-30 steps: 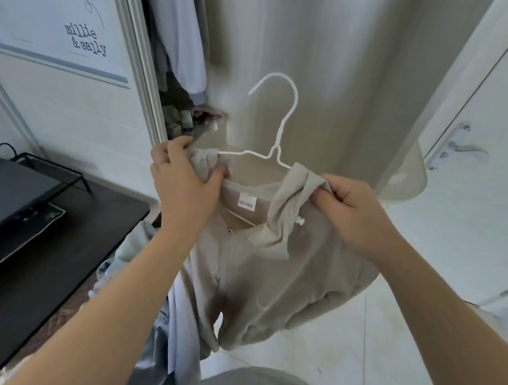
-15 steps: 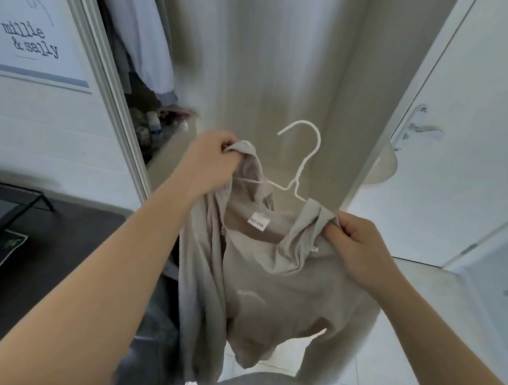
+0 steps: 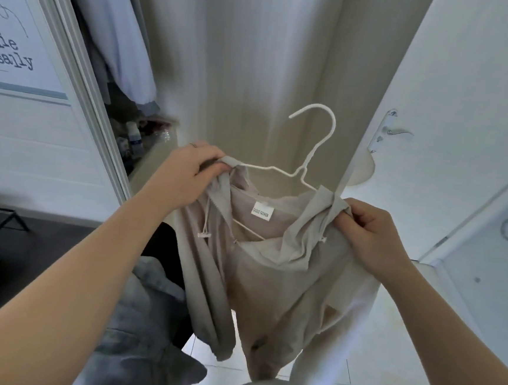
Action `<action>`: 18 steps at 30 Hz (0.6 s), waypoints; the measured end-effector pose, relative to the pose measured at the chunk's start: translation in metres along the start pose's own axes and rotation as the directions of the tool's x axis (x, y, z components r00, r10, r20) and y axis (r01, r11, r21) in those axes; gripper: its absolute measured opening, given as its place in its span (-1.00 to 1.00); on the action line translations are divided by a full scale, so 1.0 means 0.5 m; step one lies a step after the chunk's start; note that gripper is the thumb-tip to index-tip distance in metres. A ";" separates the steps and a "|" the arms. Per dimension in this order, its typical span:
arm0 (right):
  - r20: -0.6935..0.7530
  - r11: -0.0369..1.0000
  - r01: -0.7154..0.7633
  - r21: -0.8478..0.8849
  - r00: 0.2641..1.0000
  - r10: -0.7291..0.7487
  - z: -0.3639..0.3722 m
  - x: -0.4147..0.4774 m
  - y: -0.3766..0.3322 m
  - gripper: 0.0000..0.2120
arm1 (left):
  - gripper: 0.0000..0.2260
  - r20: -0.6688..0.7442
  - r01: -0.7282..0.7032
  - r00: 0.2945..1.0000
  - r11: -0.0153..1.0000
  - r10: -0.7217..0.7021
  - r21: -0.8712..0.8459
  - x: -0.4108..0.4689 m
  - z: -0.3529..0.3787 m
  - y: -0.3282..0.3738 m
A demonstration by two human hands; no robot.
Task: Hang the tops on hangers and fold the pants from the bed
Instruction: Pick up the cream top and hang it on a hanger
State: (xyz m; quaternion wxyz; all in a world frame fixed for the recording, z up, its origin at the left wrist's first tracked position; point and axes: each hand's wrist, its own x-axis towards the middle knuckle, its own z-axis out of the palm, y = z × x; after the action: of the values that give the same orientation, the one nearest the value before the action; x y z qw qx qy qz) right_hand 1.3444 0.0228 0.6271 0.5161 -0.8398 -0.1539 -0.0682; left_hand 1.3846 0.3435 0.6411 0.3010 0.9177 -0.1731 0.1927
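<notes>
Now held: a beige hooded top [image 3: 270, 273] hangs in mid-air between both hands, in front of a pale curtain [image 3: 257, 69] and above the tiled floor [image 3: 369, 371].
Hanger: a white wire hanger [image 3: 311, 154] has its arms inside the top's neck opening; its hook sticks up, tilted toward the far right, and rests on nothing.
Left hand: the left hand [image 3: 186, 174] has its fingers curled round the top's left shoulder, bunched over the hanger's left end.
Right hand: the right hand [image 3: 372, 233] pinches gathered fabric at the right shoulder with fingers and thumb, just beside the hanger's right arm.
Neck label: a white tag [image 3: 261, 212] sits inside the collar, between the hands.
Drawstring: a pale cord [image 3: 206, 219] dangles from the left side of the neck.
Near left: a grey garment [image 3: 143, 321] lies heaped under the left forearm, beside a dark worktop [image 3: 11, 248].
Far left: pale clothes [image 3: 121, 42] hang in an open wardrobe; a lettered poster [image 3: 10, 48] is on the wall.
Right: a white door [image 3: 470, 88] with a metal handle [image 3: 388, 132].
</notes>
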 end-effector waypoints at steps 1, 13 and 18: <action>-0.009 1.000 -0.015 -0.024 1.000 0.015 -0.014 0.004 0.007 -0.82 | -0.90 -0.049 0.003 0.999 1.000 -0.004 -0.021 0.004 -0.006 -0.008; 0.030 0.979 -0.037 -0.198 0.999 0.044 -0.065 0.055 -0.024 -0.79 | -0.73 -0.144 -0.001 0.990 0.996 -0.012 -0.094 0.067 -0.040 -0.002; -0.097 0.997 -0.077 0.024 0.992 0.079 -0.059 0.099 -0.070 -0.68 | -0.71 -0.157 0.182 0.970 0.983 -0.184 -0.031 0.112 -0.052 0.019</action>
State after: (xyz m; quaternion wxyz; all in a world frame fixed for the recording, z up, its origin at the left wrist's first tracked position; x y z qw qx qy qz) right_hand 1.3807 0.0206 0.6837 0.5337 -0.8356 -0.0963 -0.0874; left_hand 1.4226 0.3413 0.6907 0.3380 0.9089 -0.0647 0.2356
